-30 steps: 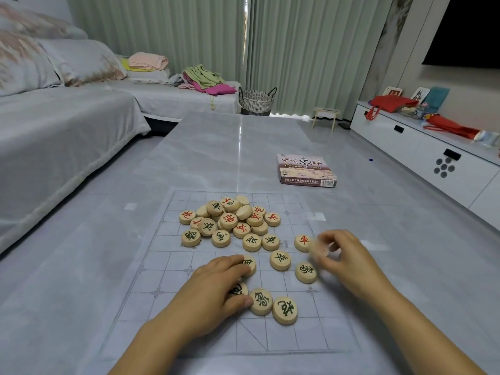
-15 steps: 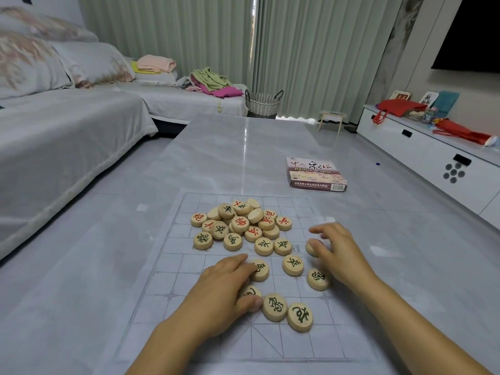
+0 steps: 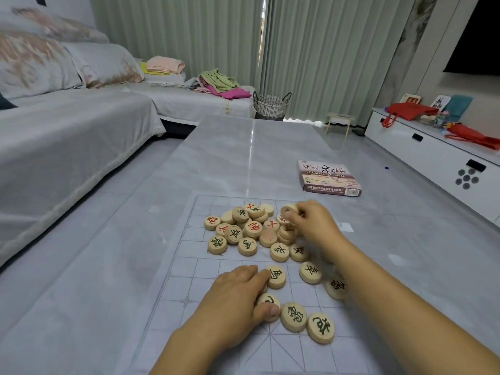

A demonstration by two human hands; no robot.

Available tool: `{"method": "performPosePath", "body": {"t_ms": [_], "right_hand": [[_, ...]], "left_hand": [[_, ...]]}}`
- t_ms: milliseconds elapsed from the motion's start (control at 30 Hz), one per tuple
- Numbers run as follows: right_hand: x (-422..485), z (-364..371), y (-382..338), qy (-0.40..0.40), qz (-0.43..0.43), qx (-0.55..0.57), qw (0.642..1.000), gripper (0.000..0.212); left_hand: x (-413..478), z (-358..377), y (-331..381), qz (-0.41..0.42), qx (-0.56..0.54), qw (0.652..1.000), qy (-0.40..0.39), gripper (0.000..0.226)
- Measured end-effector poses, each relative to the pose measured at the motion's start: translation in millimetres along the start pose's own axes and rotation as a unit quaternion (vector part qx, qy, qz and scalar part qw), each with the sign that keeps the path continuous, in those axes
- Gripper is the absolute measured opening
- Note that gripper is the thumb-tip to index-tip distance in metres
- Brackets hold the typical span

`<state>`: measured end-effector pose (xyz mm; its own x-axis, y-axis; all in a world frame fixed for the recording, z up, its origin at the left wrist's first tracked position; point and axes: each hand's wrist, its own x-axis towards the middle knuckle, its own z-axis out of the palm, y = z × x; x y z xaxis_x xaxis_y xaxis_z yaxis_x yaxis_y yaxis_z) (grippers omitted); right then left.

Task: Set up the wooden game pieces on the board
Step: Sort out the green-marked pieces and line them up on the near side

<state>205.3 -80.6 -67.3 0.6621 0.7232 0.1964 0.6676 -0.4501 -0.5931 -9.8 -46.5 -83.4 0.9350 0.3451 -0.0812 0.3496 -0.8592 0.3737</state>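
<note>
A thin translucent game board with a printed grid lies on the grey table. A heap of round wooden pieces with red and dark characters sits on its far half. Several dark-lettered pieces lie loose near the front. My left hand rests flat on the board, its thumb and fingers touching two of those pieces. My right hand is at the heap's right edge, fingers pinched on one wooden piece lifted above the pile.
The game's cardboard box lies on the table beyond the board to the right. A grey sofa runs along the left. A white low cabinet stands at the right. A woven basket sits past the table's far end.
My right hand has moved from the loose pieces at the board's right up to the heap and lifted a piece. The left hand has stayed on its pieces.
</note>
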Motion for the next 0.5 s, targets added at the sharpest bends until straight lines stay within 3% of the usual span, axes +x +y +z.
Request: {"method": "performPosePath", "body": {"t_ms": [100, 167, 300, 500], "right_hand": [[-5, -31, 30, -0.018, 0.092, 0.126, 0.988, 0.014], [-13, -39, 50, -0.054, 0.128, 0.108, 0.984, 0.004], [-26, -29, 77, -0.057, 0.111, 0.034, 0.992, 0.015], [-32, -36, 81, -0.021, 0.156, 0.169, 0.973, 0.025]], "left_hand": [[-1, -1, 3, -0.007, -0.005, 1.0, -0.003, 0.061], [-2, -1, 4, -0.011, -0.002, 1.0, -0.006, 0.063], [-1, -1, 4, -0.014, 0.0, 1.0, -0.004, 0.062], [-1, -2, 4, -0.013, 0.004, 1.0, -0.007, 0.062]]}}
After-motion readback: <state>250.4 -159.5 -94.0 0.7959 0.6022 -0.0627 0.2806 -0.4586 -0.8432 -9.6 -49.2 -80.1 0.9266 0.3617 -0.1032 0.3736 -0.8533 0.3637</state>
